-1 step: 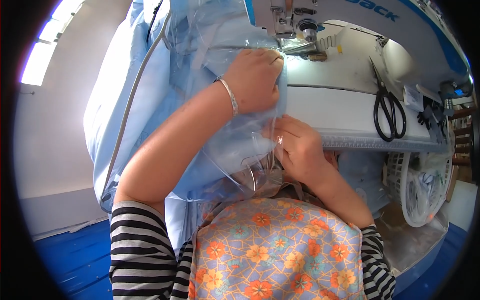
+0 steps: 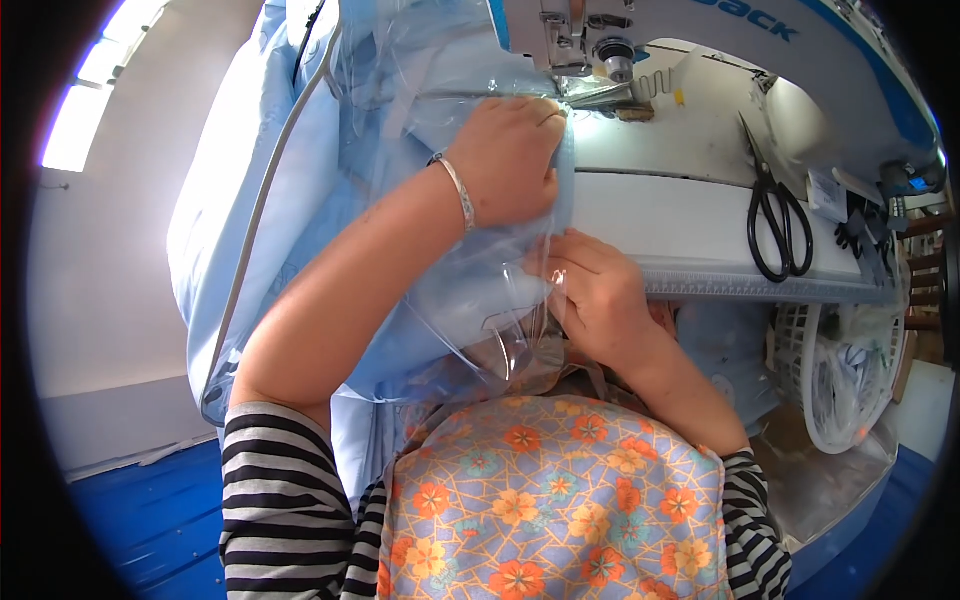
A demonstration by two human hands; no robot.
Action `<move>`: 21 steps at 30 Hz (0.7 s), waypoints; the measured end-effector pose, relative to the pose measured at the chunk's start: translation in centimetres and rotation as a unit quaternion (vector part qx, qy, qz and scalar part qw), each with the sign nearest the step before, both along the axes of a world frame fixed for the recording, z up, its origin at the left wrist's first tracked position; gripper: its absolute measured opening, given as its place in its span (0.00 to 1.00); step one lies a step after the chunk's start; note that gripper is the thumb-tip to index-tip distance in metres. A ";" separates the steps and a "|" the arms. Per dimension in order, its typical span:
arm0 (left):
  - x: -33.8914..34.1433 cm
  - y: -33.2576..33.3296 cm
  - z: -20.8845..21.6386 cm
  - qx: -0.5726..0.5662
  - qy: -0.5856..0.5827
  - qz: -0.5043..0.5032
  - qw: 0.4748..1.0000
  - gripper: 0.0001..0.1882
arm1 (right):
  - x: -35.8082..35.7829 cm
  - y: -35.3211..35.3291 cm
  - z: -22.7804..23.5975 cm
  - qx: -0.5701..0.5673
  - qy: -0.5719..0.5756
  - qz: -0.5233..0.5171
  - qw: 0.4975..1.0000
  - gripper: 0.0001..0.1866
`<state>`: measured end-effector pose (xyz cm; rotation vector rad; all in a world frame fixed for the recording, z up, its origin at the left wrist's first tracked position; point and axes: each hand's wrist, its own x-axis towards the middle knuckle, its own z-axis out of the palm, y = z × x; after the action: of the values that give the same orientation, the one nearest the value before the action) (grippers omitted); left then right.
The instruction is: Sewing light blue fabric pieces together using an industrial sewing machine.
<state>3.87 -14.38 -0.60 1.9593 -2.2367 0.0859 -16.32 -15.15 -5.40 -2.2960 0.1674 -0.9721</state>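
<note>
Movement, head view: scarcely any since the earlier frame; pose and layout match.
Left hand (image 2: 505, 160): fingers curled down on a clear plastic sheet (image 2: 470, 300), near the sewing machine's (image 2: 660, 25) foot (grip underneath: cannot tell).
Right hand (image 2: 600, 300): thumb and fingers together, clamped on the sheet's edge nearer the body.
Plastic: over blue fabric (image 2: 240, 200).
Black scissors (image 2: 775, 225): on the desk (image 2: 640, 220), at right.

clear plastic film (image 2: 437, 318) (glossy, creased) lies over pale blue fabric (image 2: 235, 190) bunched in loose folds.
</note>
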 end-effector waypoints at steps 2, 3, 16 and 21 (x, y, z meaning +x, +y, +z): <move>0.0 0.1 -0.2 -0.001 0.018 0.014 1.000 0.27 | 0.0 0.0 0.0 0.003 0.002 0.001 1.000 0.12; 0.0 0.1 -0.3 -0.016 0.017 0.006 1.000 0.27 | 0.0 0.0 -0.1 0.003 0.002 0.001 1.000 0.12; 1.0 0.1 0.0 0.004 -0.005 -0.062 0.998 0.27 | -0.5 -0.6 0.7 0.055 0.017 -0.001 0.998 0.12; 1.8 0.1 0.7 0.022 -0.003 -0.087 0.996 0.28 | -0.7 -1.3 1.3 0.096 0.023 0.001 0.995 0.11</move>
<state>5.70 -14.33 0.15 1.7772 -2.4220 0.0198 -17.04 -16.48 -4.15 -2.1423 0.2661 -0.8643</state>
